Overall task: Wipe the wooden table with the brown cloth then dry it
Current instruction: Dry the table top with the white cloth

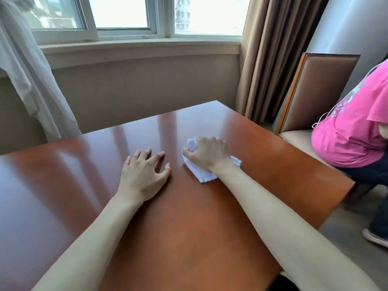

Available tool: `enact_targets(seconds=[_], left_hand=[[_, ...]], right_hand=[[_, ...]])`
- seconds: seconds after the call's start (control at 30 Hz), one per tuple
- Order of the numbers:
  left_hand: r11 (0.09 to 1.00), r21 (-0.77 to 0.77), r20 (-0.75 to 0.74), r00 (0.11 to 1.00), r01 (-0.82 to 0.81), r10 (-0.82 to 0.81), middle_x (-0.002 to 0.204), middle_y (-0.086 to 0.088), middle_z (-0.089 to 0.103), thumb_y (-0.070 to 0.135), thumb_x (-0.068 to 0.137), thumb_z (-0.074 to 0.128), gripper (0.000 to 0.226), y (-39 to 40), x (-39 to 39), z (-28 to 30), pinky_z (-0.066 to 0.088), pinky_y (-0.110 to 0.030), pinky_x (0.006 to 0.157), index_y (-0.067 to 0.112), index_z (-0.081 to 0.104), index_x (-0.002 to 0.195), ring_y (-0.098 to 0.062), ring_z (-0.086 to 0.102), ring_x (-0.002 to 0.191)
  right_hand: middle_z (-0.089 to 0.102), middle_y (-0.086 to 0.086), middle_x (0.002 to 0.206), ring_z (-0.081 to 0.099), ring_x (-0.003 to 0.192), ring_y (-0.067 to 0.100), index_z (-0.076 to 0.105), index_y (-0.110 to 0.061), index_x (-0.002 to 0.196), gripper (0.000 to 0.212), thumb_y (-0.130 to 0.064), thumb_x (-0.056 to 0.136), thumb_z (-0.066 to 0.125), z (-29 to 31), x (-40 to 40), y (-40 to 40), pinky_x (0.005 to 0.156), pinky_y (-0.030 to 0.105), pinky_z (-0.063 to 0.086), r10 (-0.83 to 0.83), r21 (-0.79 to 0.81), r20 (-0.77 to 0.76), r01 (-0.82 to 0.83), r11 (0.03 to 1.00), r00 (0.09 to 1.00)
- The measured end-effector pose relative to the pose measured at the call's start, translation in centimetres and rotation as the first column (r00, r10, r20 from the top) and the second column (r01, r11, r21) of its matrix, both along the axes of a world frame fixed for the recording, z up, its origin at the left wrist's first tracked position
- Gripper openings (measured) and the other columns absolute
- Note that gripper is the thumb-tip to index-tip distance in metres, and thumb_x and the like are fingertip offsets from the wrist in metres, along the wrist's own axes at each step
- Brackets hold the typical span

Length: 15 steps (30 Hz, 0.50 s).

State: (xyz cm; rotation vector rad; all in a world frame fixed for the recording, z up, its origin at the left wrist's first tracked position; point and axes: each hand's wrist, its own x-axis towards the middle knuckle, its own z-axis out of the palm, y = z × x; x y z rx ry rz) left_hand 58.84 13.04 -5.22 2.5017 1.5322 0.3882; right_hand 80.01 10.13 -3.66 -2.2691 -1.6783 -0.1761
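Observation:
A glossy reddish-brown wooden table (pixel 84 175) fills the lower part of the head view. On it, right of centre, lies a white cloth (pixel 204 176), bunched under my right hand (pixel 210 154), whose curled fingers grip it against the tabletop. My left hand (pixel 142 171) rests on the bare wood just left of the cloth, fingers spread and fingertips touching the surface, holding nothing. No brown cloth is in view.
A person in a pink shirt (pixel 352 127) sits on a brown padded chair (pixel 319 89) at the table's right edge. Beyond the far edge are a window sill (pixel 136 47), a white curtain (pixel 31 80) and a tan drape (pixel 273 59).

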Motion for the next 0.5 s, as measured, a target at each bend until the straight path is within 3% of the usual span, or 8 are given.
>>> enact_targets(seconds=[0.13,0.27,0.37,0.43,0.5], left_hand=[[0.996,0.087,-0.144,0.989,-0.030,0.042,0.139,-0.008,0.054,0.053,0.097,0.042,0.049,-1.9,0.6,2.1,0.038,-0.042,0.108,0.029,0.058,0.137,-0.030,0.047,0.131],[0.990,0.087,-0.188,0.978,0.107,-0.090,0.144,-0.011,0.049,0.047,0.099,0.042,0.049,-5.7,0.8,3.1,0.039,-0.043,0.106,0.030,0.051,0.144,-0.033,0.045,0.133],[0.984,0.047,-0.177,0.971,0.169,-0.158,0.156,-0.011,0.038,0.052,0.099,0.038,0.054,-8.8,0.0,3.0,0.033,-0.045,0.114,0.036,0.042,0.151,-0.031,0.037,0.142],[0.982,0.038,-0.188,0.967,0.184,-0.174,0.162,-0.011,0.028,0.055,0.100,0.034,0.057,-10.3,-1.2,2.7,0.020,-0.051,0.120,0.039,0.035,0.154,-0.032,0.023,0.150],[0.985,0.057,-0.192,0.970,0.163,-0.150,0.167,-0.008,0.019,0.058,0.099,0.031,0.059,-10.8,-3.3,1.9,0.009,-0.056,0.123,0.042,0.029,0.155,-0.031,0.009,0.154]], right_hand=[[0.070,-0.001,0.076,0.067,0.076,0.028,0.064,-0.030,0.098,0.052,-0.072,0.082,0.038,0.4,-4.1,-13.5,0.064,0.033,0.036,0.050,-0.003,0.066,-0.050,0.999,0.997],[0.057,-0.003,0.055,0.057,0.050,0.024,0.054,-0.028,0.083,0.043,-0.070,0.082,0.046,-0.9,-6.7,-23.6,0.052,0.029,0.030,0.236,0.063,0.080,-0.241,0.969,0.969],[0.069,-0.002,0.074,0.067,0.074,0.028,0.065,-0.032,0.101,0.050,-0.072,0.082,0.041,0.6,-4.5,-22.1,0.064,0.032,0.045,0.108,0.003,0.071,-0.108,0.994,0.992],[0.072,0.001,0.089,0.067,0.090,0.033,0.068,-0.028,0.102,0.047,-0.067,0.088,0.046,2.4,-2.7,-19.4,0.072,0.035,0.043,-0.059,-0.050,0.024,0.060,0.997,0.998],[0.071,0.005,0.091,0.067,0.092,0.036,0.066,-0.023,0.096,0.043,-0.062,0.091,0.049,2.6,-2.1,-17.8,0.072,0.036,0.039,-0.111,-0.023,0.016,0.111,0.994,0.994]])
